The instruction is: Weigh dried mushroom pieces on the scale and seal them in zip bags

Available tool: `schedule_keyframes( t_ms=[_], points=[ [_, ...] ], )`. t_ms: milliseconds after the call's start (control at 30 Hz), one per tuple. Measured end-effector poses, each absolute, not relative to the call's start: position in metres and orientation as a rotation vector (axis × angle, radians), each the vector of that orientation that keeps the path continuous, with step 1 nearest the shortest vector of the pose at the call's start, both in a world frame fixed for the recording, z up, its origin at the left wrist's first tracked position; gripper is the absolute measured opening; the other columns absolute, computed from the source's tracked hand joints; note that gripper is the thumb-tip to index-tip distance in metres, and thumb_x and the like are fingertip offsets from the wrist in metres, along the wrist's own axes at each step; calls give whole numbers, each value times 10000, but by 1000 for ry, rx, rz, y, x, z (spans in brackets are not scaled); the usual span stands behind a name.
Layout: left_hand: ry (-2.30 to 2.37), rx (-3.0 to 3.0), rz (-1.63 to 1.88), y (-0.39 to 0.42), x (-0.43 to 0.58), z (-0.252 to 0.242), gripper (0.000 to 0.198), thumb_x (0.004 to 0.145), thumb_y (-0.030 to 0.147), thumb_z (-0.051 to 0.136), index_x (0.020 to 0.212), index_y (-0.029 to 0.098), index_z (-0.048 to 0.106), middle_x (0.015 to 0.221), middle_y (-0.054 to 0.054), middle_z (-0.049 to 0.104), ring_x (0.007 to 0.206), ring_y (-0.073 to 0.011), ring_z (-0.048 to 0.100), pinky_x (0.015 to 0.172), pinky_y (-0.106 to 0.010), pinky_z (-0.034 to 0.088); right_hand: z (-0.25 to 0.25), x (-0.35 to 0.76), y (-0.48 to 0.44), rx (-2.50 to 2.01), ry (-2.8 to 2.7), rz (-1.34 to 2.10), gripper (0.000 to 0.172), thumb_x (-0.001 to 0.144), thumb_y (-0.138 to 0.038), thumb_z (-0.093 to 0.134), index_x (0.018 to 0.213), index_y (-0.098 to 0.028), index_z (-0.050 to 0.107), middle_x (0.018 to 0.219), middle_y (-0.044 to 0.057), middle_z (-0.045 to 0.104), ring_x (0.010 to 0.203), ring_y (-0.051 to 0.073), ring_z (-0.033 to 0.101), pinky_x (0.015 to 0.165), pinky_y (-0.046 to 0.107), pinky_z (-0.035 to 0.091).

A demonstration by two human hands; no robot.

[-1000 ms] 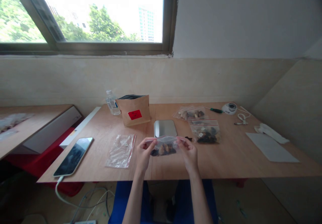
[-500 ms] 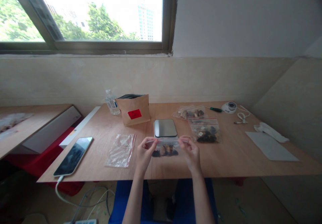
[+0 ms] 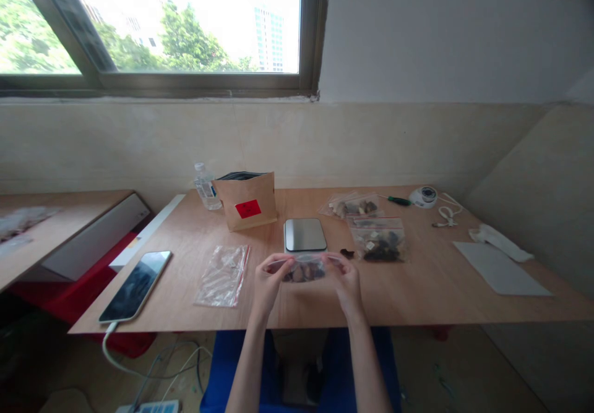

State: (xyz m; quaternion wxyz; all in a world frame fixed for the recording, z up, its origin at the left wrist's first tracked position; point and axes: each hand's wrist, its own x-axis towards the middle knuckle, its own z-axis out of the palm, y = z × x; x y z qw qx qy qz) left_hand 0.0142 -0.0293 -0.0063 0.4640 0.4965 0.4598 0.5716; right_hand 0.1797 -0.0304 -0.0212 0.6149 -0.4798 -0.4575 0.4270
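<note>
A small clear zip bag (image 3: 304,271) with brown and dark pieces in it hangs between my hands, just in front of a silver scale (image 3: 305,235). My left hand (image 3: 270,280) pinches the bag's top edge on the left. On the right side, my right hand (image 3: 342,279) grips the same edge. A small dark piece (image 3: 346,253) lies on the table beyond my right hand. Filled clear bags (image 3: 380,240) lie to the right of the scale. To the left is a flat clear bag (image 3: 223,275) with a red seal line.
A brown paper pouch (image 3: 248,203) stands behind, beside a plastic bottle (image 3: 206,187). A phone (image 3: 135,286) with a cable is at the left. At the right are a white camera (image 3: 424,196), a green-handled tool (image 3: 399,201) and a white sheet (image 3: 501,269).
My right hand has moved left, closer to my left hand, and the bag's top now bows. The small dark piece on the table has come into view.
</note>
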Motion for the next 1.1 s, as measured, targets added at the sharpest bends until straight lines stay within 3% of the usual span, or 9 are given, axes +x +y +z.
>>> schedule_keyframes(
  t_ms=[133,633,933,1100],
  points=[
    [1179,1251,1381,-29,10,-6,183,721,317,678,785,147,690,765,-30,698,731,-155,640,635,-213,490,-19,178,-31,-1168,-1076,918,219,746,-385,639,813,-178,663,798,56,715,741,195,659,669,291,511],
    [1173,1207,1385,-30,15,-8,188,704,323,691,750,141,681,729,-26,686,705,-148,637,619,-204,490,-22,179,-31,-1085,-1094,967,211,752,-374,637,845,-183,640,874,67,713,814,205,660,733,314,516],
    [1074,1253,1332,-29,13,-16,176,723,301,680,803,147,702,843,-54,689,827,-180,636,728,-243,494,-29,178,-28,-1095,-1124,1018,265,739,-405,651,865,-173,671,852,67,719,809,211,668,770,333,519],
    [1141,1314,1349,-30,13,-14,175,736,314,665,779,147,695,787,-44,689,764,-169,640,696,-238,494,-30,175,-28,-1099,-1136,984,209,742,-387,648,795,-185,637,790,53,718,766,205,672,732,323,524]
  ],
)
